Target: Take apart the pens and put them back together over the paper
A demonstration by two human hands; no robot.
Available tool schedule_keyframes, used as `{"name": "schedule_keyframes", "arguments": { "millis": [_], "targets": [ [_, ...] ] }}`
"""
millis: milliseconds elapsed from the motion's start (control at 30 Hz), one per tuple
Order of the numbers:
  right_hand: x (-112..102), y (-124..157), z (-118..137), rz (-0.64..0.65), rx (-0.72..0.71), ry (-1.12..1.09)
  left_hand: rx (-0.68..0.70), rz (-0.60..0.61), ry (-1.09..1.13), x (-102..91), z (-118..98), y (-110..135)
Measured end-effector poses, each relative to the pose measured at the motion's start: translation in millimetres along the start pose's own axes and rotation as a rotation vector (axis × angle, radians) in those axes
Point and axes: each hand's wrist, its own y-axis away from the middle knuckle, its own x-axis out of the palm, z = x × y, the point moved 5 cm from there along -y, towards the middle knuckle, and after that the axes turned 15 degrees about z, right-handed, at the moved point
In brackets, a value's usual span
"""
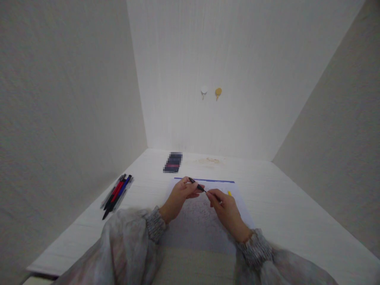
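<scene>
My left hand (179,196) is closed around a slim black pen (200,187), which slants down to the right above the paper. At the pen's thin right end, the thumb and fingertips of my right hand (224,208) are pinched together. A small dark bit also shows at my right palm; I cannot tell whether it belongs to the pen. Under both hands lies a white sheet of paper (192,237) with faint marks and a blue strip (204,180) along its far edge. A yellow piece (229,193) shows just beyond my right hand, partly hidden by it.
To the left, several pens (117,194) in black, red and blue lie side by side on the white table (297,221). A dark blurred-out phone-like object (173,162) lies near the back wall. Two hooks, white (204,90) and yellow (218,92), hang on that wall. Side walls enclose the table.
</scene>
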Motion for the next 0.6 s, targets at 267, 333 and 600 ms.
{"name": "schedule_keyframes", "arguments": {
  "millis": [267, 333, 600],
  "targets": [
    [-9, 3, -1, -0.075, 0.000, 0.005, -0.040, 0.034, -0.076, -1.6, 11, -2],
    [-9, 3, 1, -0.063, -0.033, 0.056, -0.022, 0.047, -0.178, -5.7, 9, -3],
    [1, 2, 3, 0.136, -0.134, 0.316, 0.096, 0.329, -0.924, 12.1, -2, 4]
  ]
}}
